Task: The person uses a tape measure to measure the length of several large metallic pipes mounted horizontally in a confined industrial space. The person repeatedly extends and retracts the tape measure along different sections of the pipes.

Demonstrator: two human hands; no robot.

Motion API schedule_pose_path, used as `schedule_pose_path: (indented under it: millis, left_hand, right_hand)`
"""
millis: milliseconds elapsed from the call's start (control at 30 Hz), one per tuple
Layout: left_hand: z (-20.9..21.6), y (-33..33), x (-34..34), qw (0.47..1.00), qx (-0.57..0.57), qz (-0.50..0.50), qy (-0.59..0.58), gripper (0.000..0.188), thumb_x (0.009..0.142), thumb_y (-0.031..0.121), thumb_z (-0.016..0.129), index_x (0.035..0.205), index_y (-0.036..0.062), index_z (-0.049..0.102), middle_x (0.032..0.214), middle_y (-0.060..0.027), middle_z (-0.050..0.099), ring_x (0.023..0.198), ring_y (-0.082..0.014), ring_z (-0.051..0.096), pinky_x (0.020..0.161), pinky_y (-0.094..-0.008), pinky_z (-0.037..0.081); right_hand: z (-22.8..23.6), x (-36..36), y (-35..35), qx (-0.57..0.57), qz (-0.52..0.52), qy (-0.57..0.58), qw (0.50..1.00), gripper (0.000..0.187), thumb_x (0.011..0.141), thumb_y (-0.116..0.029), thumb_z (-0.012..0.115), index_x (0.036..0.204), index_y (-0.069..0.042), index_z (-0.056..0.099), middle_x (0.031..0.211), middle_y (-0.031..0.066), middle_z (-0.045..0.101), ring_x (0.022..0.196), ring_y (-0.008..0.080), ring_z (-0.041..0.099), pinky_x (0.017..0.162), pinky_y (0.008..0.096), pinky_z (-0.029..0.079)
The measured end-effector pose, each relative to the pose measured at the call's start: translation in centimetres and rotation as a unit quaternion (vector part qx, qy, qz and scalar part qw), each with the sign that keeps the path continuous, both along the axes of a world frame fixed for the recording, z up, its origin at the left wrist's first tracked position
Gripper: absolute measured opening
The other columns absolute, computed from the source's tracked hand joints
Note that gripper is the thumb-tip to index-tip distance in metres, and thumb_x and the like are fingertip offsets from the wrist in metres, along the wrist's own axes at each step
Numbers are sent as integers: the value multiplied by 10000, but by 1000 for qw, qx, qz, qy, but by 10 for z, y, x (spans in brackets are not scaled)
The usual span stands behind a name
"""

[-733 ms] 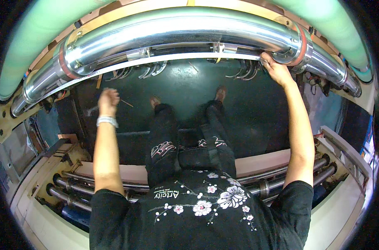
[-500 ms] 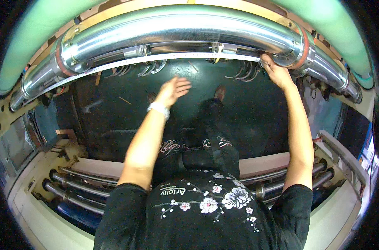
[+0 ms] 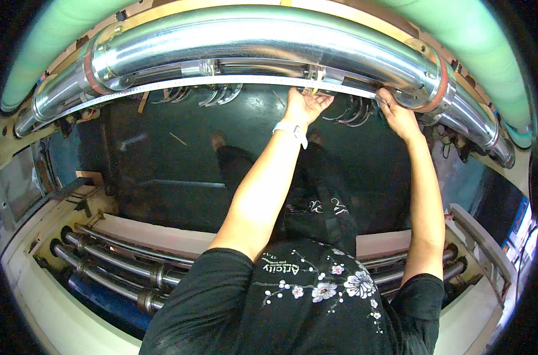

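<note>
A white measuring tape [image 3: 233,79] runs in a long curve under the big shiny steel roller [image 3: 245,38]. At its right end my right hand [image 3: 397,114] is closed on the tape measure, whose body is mostly hidden by the fingers. My left hand [image 3: 306,106], palm up, reaches the tape's lower edge near the middle. Its thumb is at the tape, and its curled fingers are around a dark, yellow-marked collar [image 3: 317,77] on the shaft behind. The fingertips there are partly hidden. A white watch [image 3: 291,131] is on my left wrist.
Curved metal strips hang below the shaft, one group [image 3: 221,94] left and another [image 3: 353,112] right. Green rollers [image 3: 458,35] lie beyond. Smaller steel rollers [image 3: 112,260] sit low at the left, beside a pale machine frame [image 3: 32,296]. The dark floor [image 3: 180,160] shows between.
My left hand has moved right and up from open air to the collar by the tape, its fingers now curled. My right hand stays at the tape's right end. The view has shifted slightly.
</note>
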State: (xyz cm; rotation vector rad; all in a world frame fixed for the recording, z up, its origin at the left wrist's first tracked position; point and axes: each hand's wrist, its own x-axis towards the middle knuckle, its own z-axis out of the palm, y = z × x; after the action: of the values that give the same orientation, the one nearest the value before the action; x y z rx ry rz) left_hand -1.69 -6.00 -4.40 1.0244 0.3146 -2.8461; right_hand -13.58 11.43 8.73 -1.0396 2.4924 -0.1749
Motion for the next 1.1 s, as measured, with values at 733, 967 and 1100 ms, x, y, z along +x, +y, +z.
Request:
schedule_pose_path:
  millis: [733,967,1100]
  left_hand:
    - [0,-51,33,1000,-16,5,-20,527,863,489,256,1034,28,443,1009,-242,440,887,-324,474,721,-457,444]
    - [15,-73,83,942,-303,-75,-124,304,866,234,394,1071,11,430,941,-172,520,874,-276,516,748,-390,452]
    - [57,-93,113,911,-405,39,-64,241,872,239,442,1044,74,479,866,-57,554,770,-158,523,661,-295,436]
  right_hand:
    - [-15,-7,10,3,-15,20,1000,299,848,-305,442,1117,-183,488,1131,142,501,1070,311,458,909,370,355]
    - [-7,-5,6,16,-8,-3,1000,294,851,-295,441,1119,-179,475,1119,125,510,1059,299,467,910,363,355]
    - [-3,-5,8,25,-12,-42,999,311,854,-312,441,1132,-177,468,1128,106,512,1062,290,468,915,352,352]
